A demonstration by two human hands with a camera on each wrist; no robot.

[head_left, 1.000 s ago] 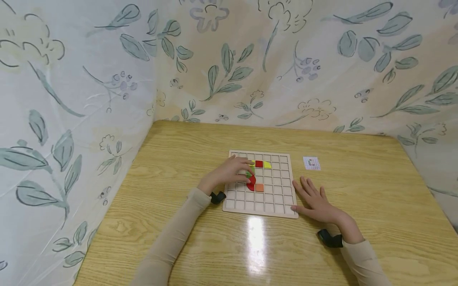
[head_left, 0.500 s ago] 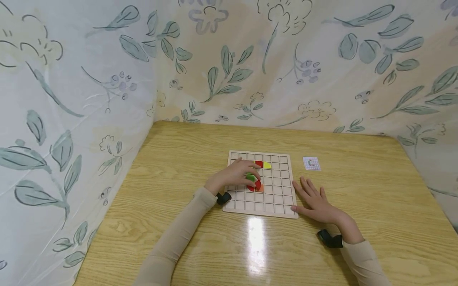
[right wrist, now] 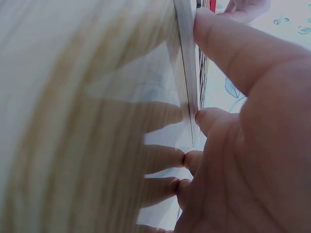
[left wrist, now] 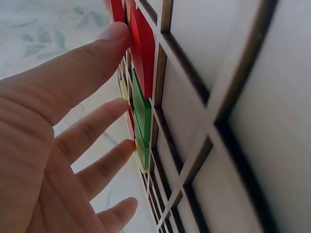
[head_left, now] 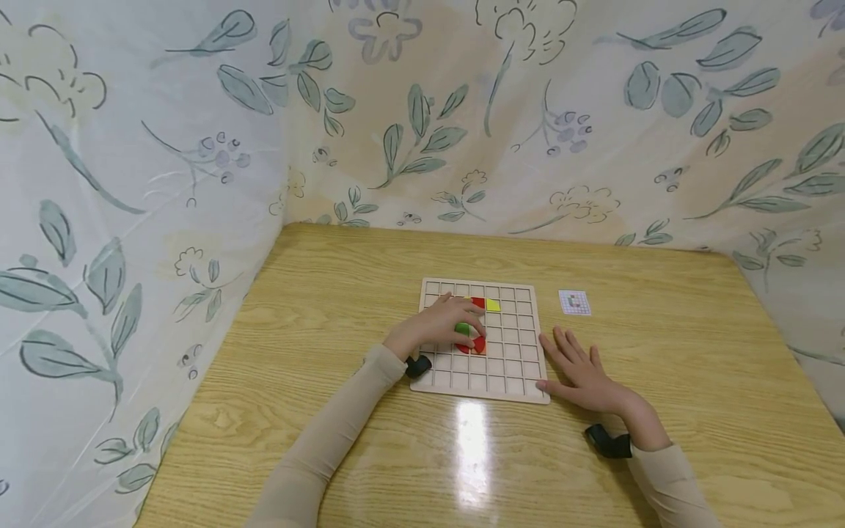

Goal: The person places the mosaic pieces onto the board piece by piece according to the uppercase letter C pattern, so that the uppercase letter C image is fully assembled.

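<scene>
Floral cloth (head_left: 165,147) hangs across the whole upper half of the head view, enclosing the wooden table (head_left: 330,293) on three sides. Right of centre, just off the board's upper right corner, lies a small pattern card (head_left: 574,301). A bright glare streak sits on the table below the board.

The wooden grid board (head_left: 508,367) lies at frame centre. In its cells sit a yellow piece (head_left: 493,304) near the top, a red square piece (head_left: 478,301) beside it, a green piece (head_left: 463,328) below, and a red curved piece (head_left: 477,345) lower still — the left hand (head_left: 444,324) covers much of this cluster. Its fingers are spread and fairly straight; in the left wrist view the fingertips (left wrist: 116,34) touch the edges of the red and green pieces.

The right hand (head_left: 584,370) lies flat on the table, fingers spread, thumb against the board's right edge near its lower corner.

Against a second ago, the left hand has slid to the right and down over the pieces — the orange piece beside the red curve is now hidden. The right hand has not moved.
</scene>
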